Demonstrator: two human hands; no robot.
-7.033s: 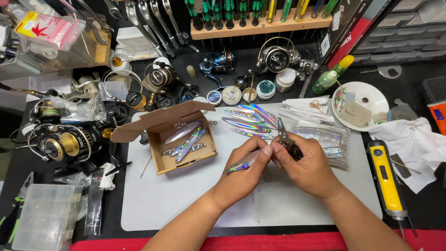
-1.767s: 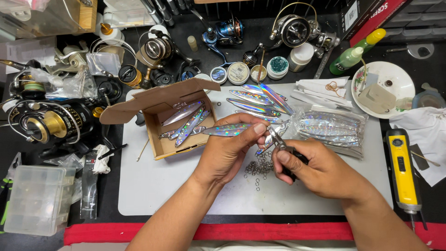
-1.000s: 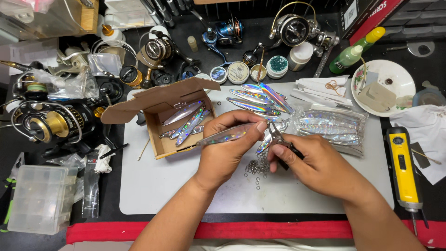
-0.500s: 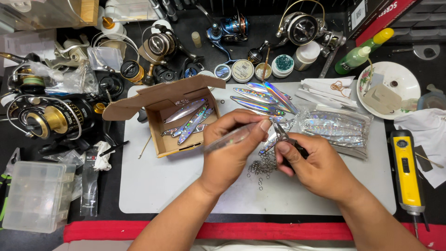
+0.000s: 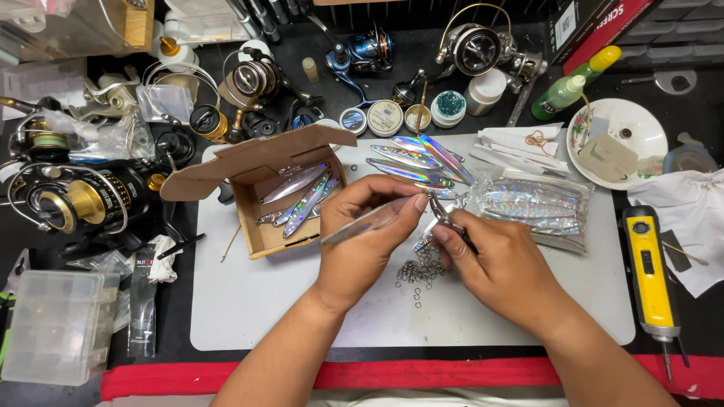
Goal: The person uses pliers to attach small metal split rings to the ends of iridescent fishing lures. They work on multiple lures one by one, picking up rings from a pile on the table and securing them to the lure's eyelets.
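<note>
1. Silver lure (image 5: pixel 369 222), a slim metal fishing jig, sits pinched between thumb and fingers of the left hand (image 5: pixel 362 241), held slantwise above the grey mat (image 5: pixel 249 301), just right of the cardboard box (image 5: pixel 260 196).
2. Only the head view shows this moment. The right hand (image 5: pixel 501 264) is closed around small pliers (image 5: pixel 445 218), whose tips meet the lure's upper end beside the left thumb; whether the tips hold a ring cannot be told.
3. Against half a second ago, the lure lies a little lower and more level, and both hands sit slightly nearer the mat's middle; the grips look unchanged.
4. A loose heap of split rings (image 5: pixel 418 273) lies on the mat directly under the two hands, partly hidden by the right fingers.
5. More holographic lures (image 5: pixel 302 200) lie inside the box, others fan out (image 5: pixel 418 162) beyond the hands, and a clear bagged bundle (image 5: pixel 532 207) lies just behind the right hand.
6. Fishing reels (image 5: pixel 75 203) crowd the left side; a yellow tool (image 5: pixel 648 275) lies at the right, beyond the mat's edge, with a white plate (image 5: pixel 648 132) above it.
</note>
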